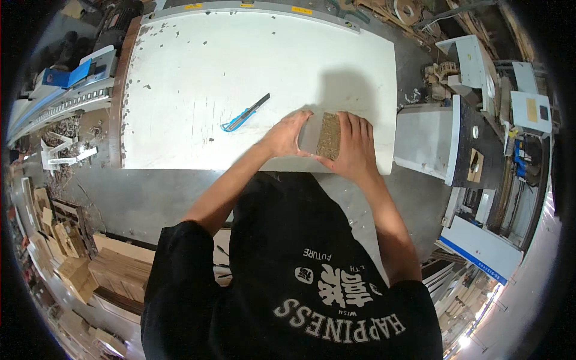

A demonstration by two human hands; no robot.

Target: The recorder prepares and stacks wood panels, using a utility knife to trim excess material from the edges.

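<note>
A small block of chipboard (328, 137), with one smooth grey face and one rough brown face, is held above the near right part of the white worktable (198, 60). My left hand (284, 135) grips its grey side, thumb and fingers spread around the edge. On the brown side, my right hand (357, 144) has its fingers bent over the far edge and its thumb along the near one. A blue utility knife (246, 113) lies on the tabletop to the left of my hands, its dark blade pointing away to the right.
A long metal level (252, 7) lies along the table's far edge. Small dark chips dot the tabletop's left part. To the right stands a grey-white cabinet (426, 141) beside a dark surface. Wooden boards (123, 267) are stacked on the floor at lower left.
</note>
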